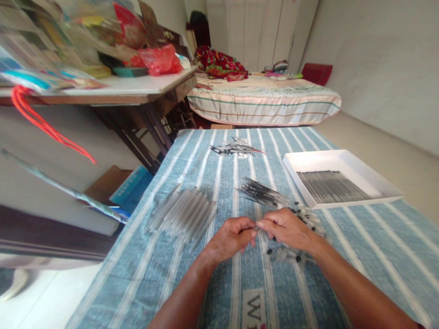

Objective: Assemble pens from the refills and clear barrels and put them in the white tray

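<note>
My left hand (235,235) and my right hand (288,228) meet over the striped cloth, fingers pinched. A small grey bit of a pen part (255,227) shows between the fingertips; the fingers hide the rest. Left of my hands lies a pile of translucent grey pen barrels (187,212). Just beyond them is a bundle of thin dark pen refills (262,192). Clear pen caps with black ends (310,219) are scattered around and partly under my right hand and wrist. To the right, a white box (343,157) holds a row of grey pens (331,186).
Another loose heap of thin dark pieces (236,147) lies near the far end of the blue striped tablecloth (164,283). A side table (130,87) with plastic bags stands at left, a red cord (51,128) hanging from it. A bed (267,100) is behind.
</note>
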`<state>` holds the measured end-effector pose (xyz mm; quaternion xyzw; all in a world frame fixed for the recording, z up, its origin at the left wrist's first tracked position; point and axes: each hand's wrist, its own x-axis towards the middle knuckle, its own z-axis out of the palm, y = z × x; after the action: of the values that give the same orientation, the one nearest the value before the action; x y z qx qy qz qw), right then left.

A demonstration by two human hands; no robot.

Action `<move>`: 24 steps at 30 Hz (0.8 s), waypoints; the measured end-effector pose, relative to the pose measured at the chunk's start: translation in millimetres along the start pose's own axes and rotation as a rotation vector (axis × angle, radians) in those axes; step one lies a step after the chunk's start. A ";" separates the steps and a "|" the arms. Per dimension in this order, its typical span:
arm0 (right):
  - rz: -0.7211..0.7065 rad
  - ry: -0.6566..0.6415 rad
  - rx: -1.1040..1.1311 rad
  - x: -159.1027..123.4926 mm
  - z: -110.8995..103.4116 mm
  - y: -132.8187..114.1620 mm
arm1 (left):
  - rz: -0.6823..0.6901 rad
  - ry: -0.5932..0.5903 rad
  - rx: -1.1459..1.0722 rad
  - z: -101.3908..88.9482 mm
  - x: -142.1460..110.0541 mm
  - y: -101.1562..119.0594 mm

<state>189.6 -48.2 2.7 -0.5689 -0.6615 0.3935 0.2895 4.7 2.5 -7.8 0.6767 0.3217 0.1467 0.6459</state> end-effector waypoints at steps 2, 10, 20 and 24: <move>-0.006 0.005 0.022 -0.1 0.0 -1.0 | 0.002 -0.002 -0.007 0.2 0.2 -0.6; -0.018 0.012 -0.016 -0.9 0.7 -4.3 | 0.004 0.013 -0.018 1.7 -1.9 5.9; -0.034 0.050 -0.060 -0.3 0.1 -2.9 | -0.005 0.012 -0.024 4.6 -2.1 4.9; 0.004 0.045 -0.034 -2.2 3.7 -2.9 | 0.002 0.028 -0.036 4.5 -2.2 4.8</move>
<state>185.4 -51.2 3.4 -0.5837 -0.6604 0.3699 0.2938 7.0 -2.1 -3.2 0.6630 0.3274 0.1627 0.6533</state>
